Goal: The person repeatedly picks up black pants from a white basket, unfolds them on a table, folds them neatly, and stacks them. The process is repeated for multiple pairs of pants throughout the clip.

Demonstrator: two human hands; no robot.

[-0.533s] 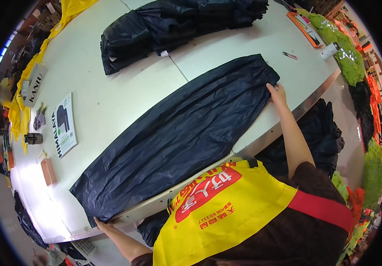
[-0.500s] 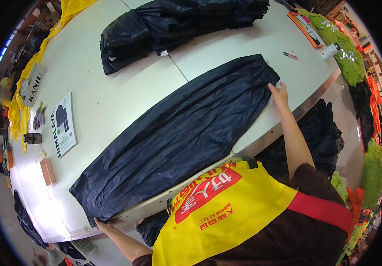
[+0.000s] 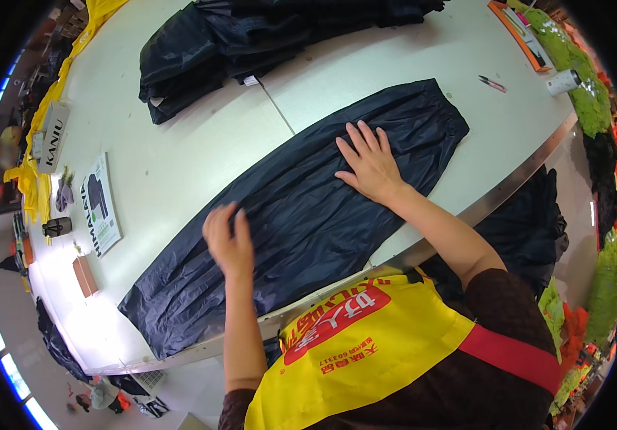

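Observation:
A long dark navy garment (image 3: 308, 229) of thin, shiny fabric lies slantwise across the white table (image 3: 201, 154). Its right end is gathered like an elastic band, while the wider left end reaches the near table edge; I cannot tell its exact kind. My right hand (image 3: 370, 165) rests palm down on the garment toward the gathered end, fingers spread. Over the garment's left half is my left hand (image 3: 228, 240), blurred by motion, its fingers partly apart and nothing seen in them. Whether it touches the cloth I cannot tell.
Dark folded garments (image 3: 251, 43) are piled at the far side. On the right lie a pen (image 3: 492, 84), an orange tray (image 3: 519, 36) and a white cylinder (image 3: 562, 82). A printed sheet (image 3: 100, 204), a grey box (image 3: 52, 136) and a small brown box (image 3: 85, 276) stand left.
Both hands have let go of the garment's ends and moved inward. My right hand now lies flat on the cloth; the left has come up from the near left corner.

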